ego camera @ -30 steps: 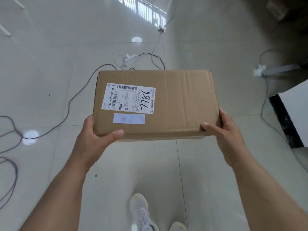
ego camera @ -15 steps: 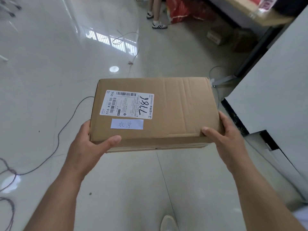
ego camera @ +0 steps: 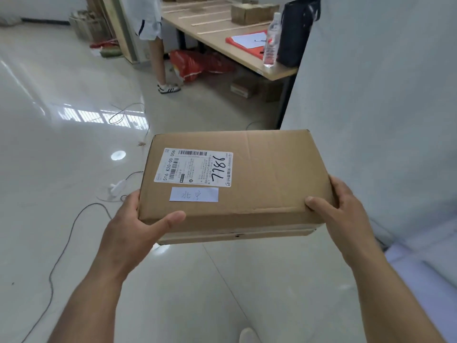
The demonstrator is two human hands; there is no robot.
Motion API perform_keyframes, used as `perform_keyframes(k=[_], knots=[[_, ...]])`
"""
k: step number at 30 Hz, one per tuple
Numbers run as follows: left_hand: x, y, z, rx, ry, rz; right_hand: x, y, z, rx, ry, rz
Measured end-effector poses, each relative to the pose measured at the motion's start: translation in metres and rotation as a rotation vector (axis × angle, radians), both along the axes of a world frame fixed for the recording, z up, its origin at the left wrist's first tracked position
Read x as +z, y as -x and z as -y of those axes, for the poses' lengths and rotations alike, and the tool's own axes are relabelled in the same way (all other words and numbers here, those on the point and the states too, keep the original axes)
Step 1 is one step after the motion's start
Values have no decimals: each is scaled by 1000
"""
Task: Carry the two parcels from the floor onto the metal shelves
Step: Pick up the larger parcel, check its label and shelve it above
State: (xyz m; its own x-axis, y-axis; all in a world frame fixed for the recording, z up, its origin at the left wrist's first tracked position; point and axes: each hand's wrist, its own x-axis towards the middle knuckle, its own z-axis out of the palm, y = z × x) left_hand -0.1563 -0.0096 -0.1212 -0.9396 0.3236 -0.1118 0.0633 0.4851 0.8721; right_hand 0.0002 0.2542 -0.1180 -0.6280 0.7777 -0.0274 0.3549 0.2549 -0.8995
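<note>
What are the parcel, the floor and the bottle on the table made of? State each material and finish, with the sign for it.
Parcel: brown corrugated cardboard, matte; creases and folded flap edges show. Both hands hold it.
Floor: probably glazed tile, glossy; it mirrors window light, with thin joint lines.
Bottle: likely clear plastic; see-through, with a label.

Labelled brown parcel (ego camera: 259, 174), level, midair

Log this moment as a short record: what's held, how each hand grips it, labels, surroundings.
held: cardboard parcel, off the floor
left hand: near-left corner, thumb on top
right hand: near-right corner, thumb on top
labels: shipping label handwritten 7786; small white slip
surroundings: cable on floor; table with bottle
metal shelves: not in view
</note>
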Motion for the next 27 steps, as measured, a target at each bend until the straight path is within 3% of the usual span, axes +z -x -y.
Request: perform_keyframes(k=[16,27], knots=[[89,-82,-110,-404,-61,-175,99,-176,-30,-381,-70,-78],[129,-174,-211,-680,-199,-134,149,-307,-54,-636,-148,-95]])
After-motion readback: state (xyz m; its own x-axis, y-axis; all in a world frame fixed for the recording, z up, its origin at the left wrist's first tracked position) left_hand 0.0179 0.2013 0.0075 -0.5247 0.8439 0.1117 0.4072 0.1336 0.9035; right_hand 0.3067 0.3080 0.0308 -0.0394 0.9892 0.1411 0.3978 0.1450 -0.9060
